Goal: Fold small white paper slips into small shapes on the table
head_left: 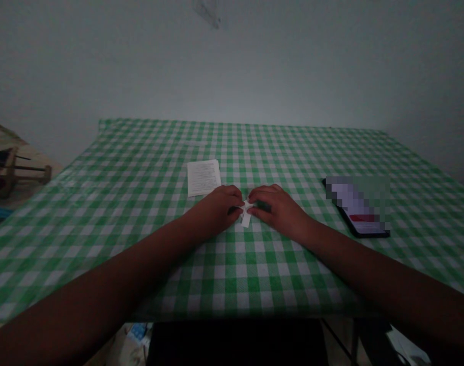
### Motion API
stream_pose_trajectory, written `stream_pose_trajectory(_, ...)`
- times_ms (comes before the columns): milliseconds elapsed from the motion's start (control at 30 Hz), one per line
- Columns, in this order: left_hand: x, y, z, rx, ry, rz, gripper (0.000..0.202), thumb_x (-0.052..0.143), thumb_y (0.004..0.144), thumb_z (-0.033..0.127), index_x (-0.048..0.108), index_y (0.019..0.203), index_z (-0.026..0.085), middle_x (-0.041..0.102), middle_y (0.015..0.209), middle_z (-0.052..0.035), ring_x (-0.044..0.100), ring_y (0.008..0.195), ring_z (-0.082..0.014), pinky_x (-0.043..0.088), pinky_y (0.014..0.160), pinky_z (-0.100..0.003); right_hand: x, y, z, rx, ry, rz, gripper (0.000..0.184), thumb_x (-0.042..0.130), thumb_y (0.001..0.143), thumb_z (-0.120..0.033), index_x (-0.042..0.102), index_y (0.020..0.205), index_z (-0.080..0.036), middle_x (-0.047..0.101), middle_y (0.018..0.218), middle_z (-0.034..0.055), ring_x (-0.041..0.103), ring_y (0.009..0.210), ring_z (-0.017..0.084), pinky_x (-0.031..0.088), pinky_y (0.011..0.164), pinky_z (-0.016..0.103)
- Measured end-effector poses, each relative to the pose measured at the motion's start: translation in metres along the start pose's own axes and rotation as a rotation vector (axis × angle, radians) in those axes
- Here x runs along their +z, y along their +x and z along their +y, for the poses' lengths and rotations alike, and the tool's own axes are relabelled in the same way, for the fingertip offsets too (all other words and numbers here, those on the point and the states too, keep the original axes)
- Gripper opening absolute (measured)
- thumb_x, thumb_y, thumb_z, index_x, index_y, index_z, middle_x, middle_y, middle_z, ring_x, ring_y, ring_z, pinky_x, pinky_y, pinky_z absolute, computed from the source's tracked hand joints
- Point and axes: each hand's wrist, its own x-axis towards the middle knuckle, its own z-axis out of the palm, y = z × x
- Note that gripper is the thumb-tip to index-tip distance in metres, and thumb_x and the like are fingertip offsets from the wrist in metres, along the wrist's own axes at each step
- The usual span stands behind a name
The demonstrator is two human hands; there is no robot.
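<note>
One white paper (pixel 246 218), pinched, fingers (pixel 261 196) either side

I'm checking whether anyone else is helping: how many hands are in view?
2: the left hand and the right hand, facing each other with fingertips on the small white paper. No others show.

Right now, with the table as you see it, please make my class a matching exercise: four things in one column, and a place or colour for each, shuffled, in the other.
Column one
1. Phone
2. Small paper
3. Tablecloth
4. Printed sheet

Column two
A. Green and white checks
B. Just beyond the left hand
C. Out to the right of the right hand
D. At the fingertips of both hands

Pairs: 1-C, 2-D, 3-A, 4-B
</note>
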Motion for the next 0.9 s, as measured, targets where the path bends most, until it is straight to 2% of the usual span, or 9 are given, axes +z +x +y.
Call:
stream_pose_trajectory(300,-0.0016,0.0012,0.0005,0.044,-0.016,-0.006,0.015,0.058,0.092,0.023,0.071,0.094,0.015,0.065,0.103,-0.0073,0.061,0.098,-0.0186,0.050,0.094,-0.036,-0.0006,0.0020,-0.0011,0.028,-0.005,-0.007,0.017,0.067,0.090,-0.037,0.062,0.101,-0.024,0.068,0.109,0.0024,0.061,0.102,0.021,0.040,0.092,0.038)
stream_pose_trajectory(533,-0.0010,0.0001,-0.0014,0.015,-0.012,-0.020,0.016,0.067,0.085,0.023,0.070,0.099,0.016,0.064,0.110,-0.0074,0.060,0.104,-0.0205,0.048,0.098,-0.039,-0.0005,0.0026,0.0011,0.019,0.004,-0.012,0.017,0.067,0.090,-0.036,0.062,0.101,-0.024,0.069,0.109,0.0029,0.061,0.103,0.022,0.039,0.092,0.039)
stream_pose_trajectory(900,-0.0019,-0.0011,0.0004,0.046,0.005,-0.024,0.018,0.065,0.085,0.022,0.067,0.102,0.016,0.062,0.110,-0.0074,0.059,0.105,-0.0208,0.048,0.099,-0.039,-0.0030,0.0042,-0.0032,0.012,-0.001,-0.010,0.009,0.061,0.092,-0.029,0.064,0.097,-0.023,0.070,0.103,0.0032,0.062,0.098,0.021,0.039,0.091,0.038)
